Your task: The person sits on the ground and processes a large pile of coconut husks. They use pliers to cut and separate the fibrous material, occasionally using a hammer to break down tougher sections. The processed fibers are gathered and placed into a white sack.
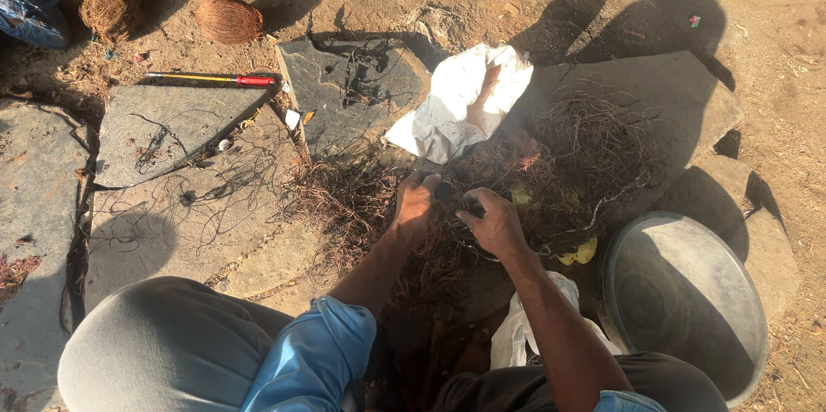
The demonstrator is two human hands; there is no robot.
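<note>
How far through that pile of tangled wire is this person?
Done: thin dark strands lie spread on the stone slabs. In hand: left hand and right hand grip a dark piece between them. Left: a big tangled wire heap remains; the metal basin looks empty.

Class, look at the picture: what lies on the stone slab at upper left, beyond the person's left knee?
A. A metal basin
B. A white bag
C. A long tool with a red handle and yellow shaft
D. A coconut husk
C: the tool, red at one end and yellow along its length, lies on the far edge of the slab; the white bag and the basin are to the right.
</note>
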